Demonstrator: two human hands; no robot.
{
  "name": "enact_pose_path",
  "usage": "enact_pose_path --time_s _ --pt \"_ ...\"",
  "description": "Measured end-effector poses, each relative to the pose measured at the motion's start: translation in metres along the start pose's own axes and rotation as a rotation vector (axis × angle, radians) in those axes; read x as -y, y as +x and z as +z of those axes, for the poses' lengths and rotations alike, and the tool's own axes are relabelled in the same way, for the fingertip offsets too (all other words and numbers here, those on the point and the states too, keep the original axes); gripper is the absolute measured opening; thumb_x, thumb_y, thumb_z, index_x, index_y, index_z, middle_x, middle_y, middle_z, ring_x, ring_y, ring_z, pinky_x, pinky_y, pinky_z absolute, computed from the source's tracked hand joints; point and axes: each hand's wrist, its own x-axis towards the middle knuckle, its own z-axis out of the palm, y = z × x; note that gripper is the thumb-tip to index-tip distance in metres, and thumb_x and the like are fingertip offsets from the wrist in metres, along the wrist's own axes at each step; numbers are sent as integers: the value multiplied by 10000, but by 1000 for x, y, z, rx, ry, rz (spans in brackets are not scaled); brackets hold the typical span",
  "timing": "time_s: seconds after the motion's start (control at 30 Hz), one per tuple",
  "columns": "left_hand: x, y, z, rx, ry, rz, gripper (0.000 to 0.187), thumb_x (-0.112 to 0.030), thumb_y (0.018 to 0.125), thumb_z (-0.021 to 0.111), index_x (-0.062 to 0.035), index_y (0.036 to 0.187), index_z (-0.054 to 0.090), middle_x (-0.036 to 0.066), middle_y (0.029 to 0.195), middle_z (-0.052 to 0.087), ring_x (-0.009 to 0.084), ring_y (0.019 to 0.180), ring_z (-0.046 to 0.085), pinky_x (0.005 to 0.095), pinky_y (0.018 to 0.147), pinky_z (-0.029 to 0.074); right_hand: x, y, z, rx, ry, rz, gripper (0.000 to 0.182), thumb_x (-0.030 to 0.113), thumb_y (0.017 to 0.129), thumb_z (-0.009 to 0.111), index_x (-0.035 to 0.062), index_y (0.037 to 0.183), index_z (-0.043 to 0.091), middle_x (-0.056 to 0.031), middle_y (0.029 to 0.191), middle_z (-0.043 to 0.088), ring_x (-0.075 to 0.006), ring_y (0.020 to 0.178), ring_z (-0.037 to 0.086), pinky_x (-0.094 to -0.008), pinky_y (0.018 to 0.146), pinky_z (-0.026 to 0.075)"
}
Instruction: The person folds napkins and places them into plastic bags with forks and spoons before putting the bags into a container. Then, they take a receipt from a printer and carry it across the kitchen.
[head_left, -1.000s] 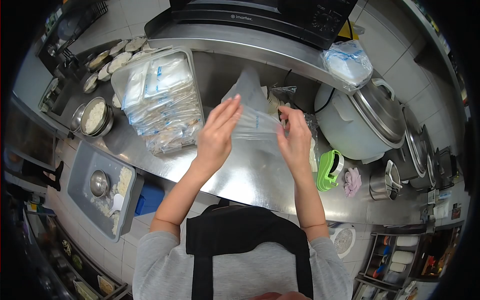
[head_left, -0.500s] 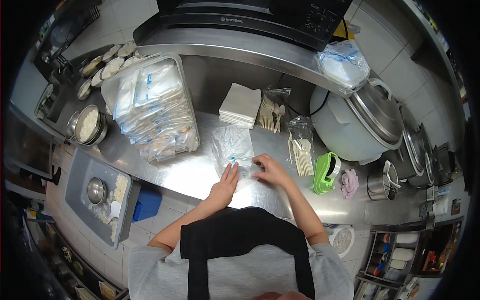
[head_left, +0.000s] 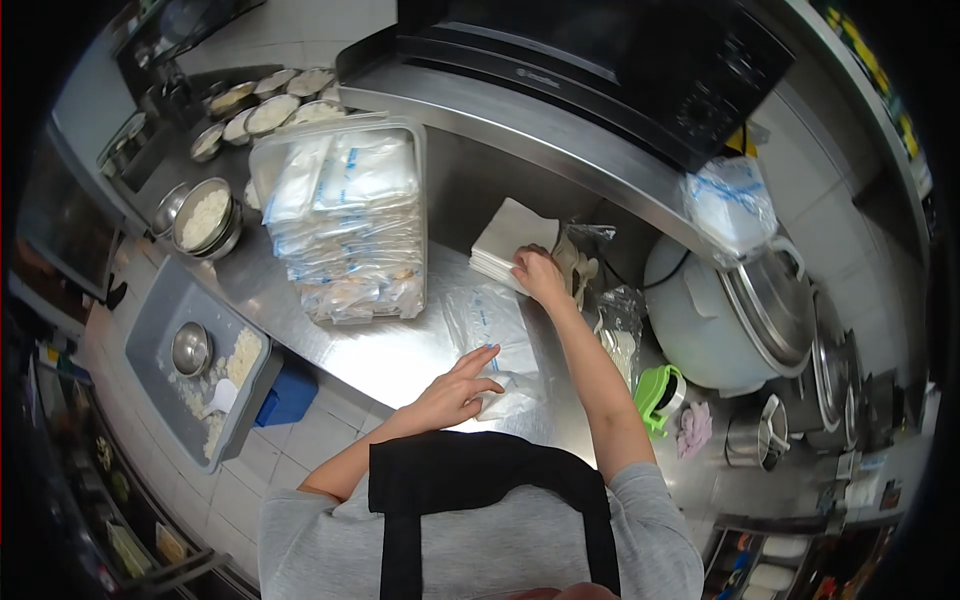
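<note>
My left hand point(head_left: 455, 392) rests over the lower part of a clear plastic bag point(head_left: 487, 318) with blue print, which lies flat on the steel counter. Its fingers are apart. Further back, my right hand point(head_left: 538, 270) touches the stack of white napkins point(head_left: 510, 232), fingers bent at the right edge of the top one; whether they pinch it is hard to make out. Just right of that hand are wooden cutlery pieces point(head_left: 578, 262) in clear wrap. A plastic bin point(head_left: 422, 220) packed with filled, blue-printed bags point(head_left: 350, 230) stands to the left.
A green tape dispenser point(head_left: 655, 398), a pink cloth point(head_left: 694, 430) and a large lidded pot point(head_left: 690, 310) are at right. Metal bowls of white food point(head_left: 203, 220) stand at left. A grey tub point(head_left: 150, 370) sits lower left, and a black oven point(head_left: 600, 60) stands on the shelf above.
My right hand has moved from the plastic bag up to the napkin stack. My left hand has stayed at the bag, its fingers now more spread. The camera view has shifted and tilted.
</note>
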Motion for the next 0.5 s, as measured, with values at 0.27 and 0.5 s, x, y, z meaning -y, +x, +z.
enact_pose_path --time_s 0.27,0.5 --pt "16 -1 -1 -28 -422 -263 370 -23 739 555 -90 1102 583 142 1394 302 277 1292 281 373 1009 318 -20 11 6 36 107 47 101 88 715 568 28 795 584 -154 802 586 -329 754 578 -395 687 463" --pt "47 36 3 -339 -2054 -403 682 -552 858 407 -43 1308 352 153 1320 393 291 1215 378 400 1000 326 96 -72 -49 -63 176 -237 164 42 694 567 5 853 552 -158 808 580 -335 772 570 -414 707 447"
